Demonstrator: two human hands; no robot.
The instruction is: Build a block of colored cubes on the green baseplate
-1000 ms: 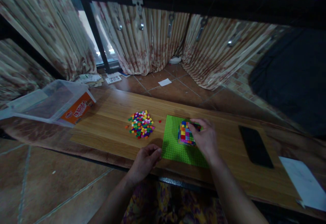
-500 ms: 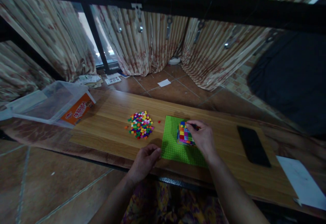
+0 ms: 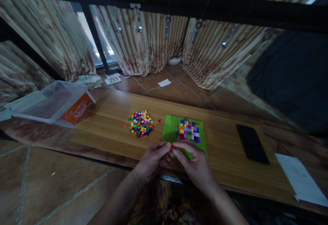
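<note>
My left hand point(image 3: 155, 157) and my right hand point(image 3: 194, 160) meet at the fingertips over the near edge of the green baseplate point(image 3: 204, 139). A small red toy brick point(image 3: 172, 146) shows between them, pinched by the fingers of both hands. Whether more bricks are tucked inside the curled left fingers cannot be seen. Just beyond my right hand, a block built of multicoloured bricks point(image 3: 189, 130) stands on the baseplate. To the left lies a loose pile of coloured bricks point(image 3: 141, 124), with a single red brick point(image 3: 159, 120) apart from it.
On the wooden tabletop point(image 3: 112, 115), a black phone-like slab point(image 3: 252, 143) lies at the right, near a white sheet of paper point(image 3: 299, 177). At the far left stands a clear plastic bin point(image 3: 55, 105) with an orange label. A dark bar crosses above the table.
My right hand has left the brick block and come toward me and left, meeting my left hand. The block's top is now uncovered, and a red brick shows between the fingertips.
</note>
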